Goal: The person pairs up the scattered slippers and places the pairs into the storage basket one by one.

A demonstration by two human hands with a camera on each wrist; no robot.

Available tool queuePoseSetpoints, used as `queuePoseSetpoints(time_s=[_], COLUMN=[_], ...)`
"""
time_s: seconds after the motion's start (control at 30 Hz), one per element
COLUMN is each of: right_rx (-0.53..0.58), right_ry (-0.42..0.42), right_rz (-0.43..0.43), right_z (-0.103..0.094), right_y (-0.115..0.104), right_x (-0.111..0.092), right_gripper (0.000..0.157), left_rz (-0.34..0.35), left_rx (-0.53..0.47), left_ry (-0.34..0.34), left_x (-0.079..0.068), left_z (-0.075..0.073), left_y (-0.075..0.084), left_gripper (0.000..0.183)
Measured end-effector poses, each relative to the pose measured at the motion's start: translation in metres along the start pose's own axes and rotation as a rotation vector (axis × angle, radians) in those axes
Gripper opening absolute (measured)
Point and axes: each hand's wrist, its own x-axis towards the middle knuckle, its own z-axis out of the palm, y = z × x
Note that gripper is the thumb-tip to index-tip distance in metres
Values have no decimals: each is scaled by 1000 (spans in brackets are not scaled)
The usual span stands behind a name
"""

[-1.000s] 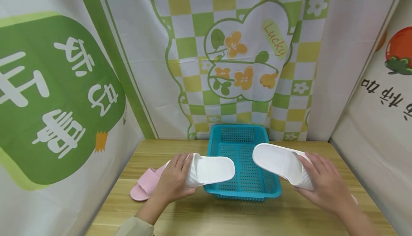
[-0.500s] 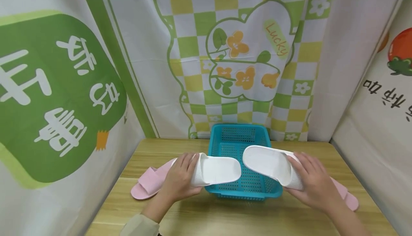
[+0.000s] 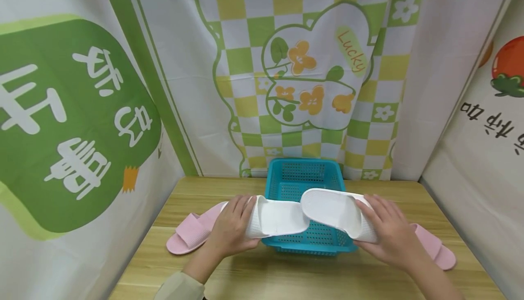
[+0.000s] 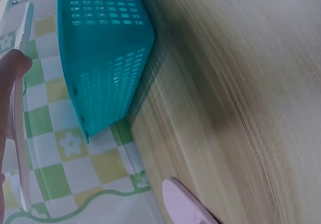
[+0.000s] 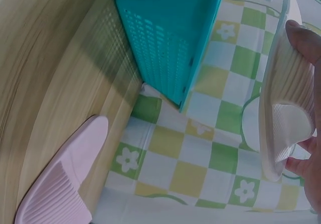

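Observation:
My left hand grips a white slipper by its ribbed strap, the sole reaching right over the teal basket. From the other side my right hand holds a second white slipper by the strap, its end pointing left. In the head view the two tips overlap above the basket, the right one in front; whether they touch I cannot tell. In the right wrist view the thumb lies on the ribbed strap of the white slipper, and fingers show below it.
One pink slipper lies on the wooden table left of the basket. Another pink slipper lies to the right, partly behind the right forearm. A checked cloth hangs behind the table, with printed cloths at both sides.
The right hand has carried its white slipper left, and the left hand has shifted slightly right, so the gap between the tips has closed. The right pink slipper has come into fuller view.

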Motion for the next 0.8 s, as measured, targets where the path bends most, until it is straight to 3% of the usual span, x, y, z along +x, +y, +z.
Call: queuePoseSetpoints(time_s=[0.8], right_rx=[39], right_ry=[-50], right_rz=[-64], right_z=[10], right_y=[-12], right_x=[13], right_gripper=[87], left_rz=[52], left_rx=[-8], left_ry=[13], left_x=[16], left_z=[5], left_y=[9], left_gripper=[105])
